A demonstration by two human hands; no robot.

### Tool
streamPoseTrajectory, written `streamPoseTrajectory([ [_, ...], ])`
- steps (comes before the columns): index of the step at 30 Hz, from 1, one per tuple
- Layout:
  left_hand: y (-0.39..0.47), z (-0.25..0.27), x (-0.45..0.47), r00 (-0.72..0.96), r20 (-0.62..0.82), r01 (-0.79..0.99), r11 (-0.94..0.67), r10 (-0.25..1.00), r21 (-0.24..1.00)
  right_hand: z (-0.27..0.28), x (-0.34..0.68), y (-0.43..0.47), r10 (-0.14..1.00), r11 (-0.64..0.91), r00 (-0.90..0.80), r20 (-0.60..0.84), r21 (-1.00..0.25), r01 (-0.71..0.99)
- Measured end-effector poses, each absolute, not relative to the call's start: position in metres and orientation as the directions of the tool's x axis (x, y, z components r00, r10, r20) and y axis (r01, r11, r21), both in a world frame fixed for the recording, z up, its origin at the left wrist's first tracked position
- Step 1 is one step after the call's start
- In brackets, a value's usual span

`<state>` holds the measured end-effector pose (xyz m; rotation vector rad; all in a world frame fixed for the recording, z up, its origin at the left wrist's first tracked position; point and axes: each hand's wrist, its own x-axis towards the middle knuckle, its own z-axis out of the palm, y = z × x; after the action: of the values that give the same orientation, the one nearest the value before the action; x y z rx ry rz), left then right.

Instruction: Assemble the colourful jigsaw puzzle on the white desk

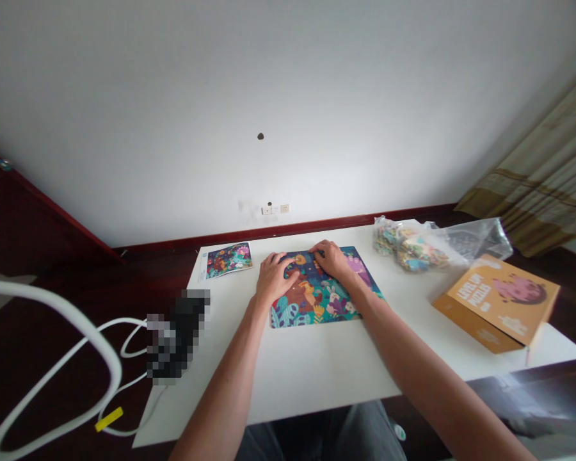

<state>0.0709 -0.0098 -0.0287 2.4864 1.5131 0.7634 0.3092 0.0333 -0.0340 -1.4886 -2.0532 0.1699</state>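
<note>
A colourful jigsaw puzzle (312, 291) with animals and plants on it lies flat on the white table (317, 371), its picture looking whole. My left hand (273, 278) rests on its left edge, fingers spread and thumb stretched over the picture. On the upper middle of the puzzle lies my right hand (331, 259), fingers apart and slightly bent. Neither hand appears to hold anything. A printed picture sheet (229, 259) with a matching design lies to the left of the puzzle.
Clear plastic bags (415, 246) of puzzle pieces lie at the back right. An orange puzzle box (499, 304) stands at the table's right end. Near the left edge are a blurred-out dark object (180, 339) and a white cable (110, 365). A wall (288, 96) rises behind.
</note>
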Motion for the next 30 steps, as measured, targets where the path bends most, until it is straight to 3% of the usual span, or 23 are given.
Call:
streamPoseTrajectory([
  [11, -0.01, -0.048, 0.082, 0.402, 0.301, 0.817, -0.487, 0.865, 0.307, -0.028, 0.287, 0.018, 0.868, 0.338, -0.22, 0.444, -0.204, 0.919],
  [20, -0.017, -0.04, 0.074, 0.428, 0.249, 0.816, -0.49, 0.869, 0.305, -0.022, 0.331, -0.017, 0.867, 0.372, -0.245, 0.435, -0.237, 0.897],
  [30, -0.04, -0.038, 0.059, 0.391, 0.233, 0.848, -0.447, 0.89, 0.286, -0.038, 0.359, -0.058, 0.951, 0.271, -0.219, 0.217, -0.252, 0.929],
])
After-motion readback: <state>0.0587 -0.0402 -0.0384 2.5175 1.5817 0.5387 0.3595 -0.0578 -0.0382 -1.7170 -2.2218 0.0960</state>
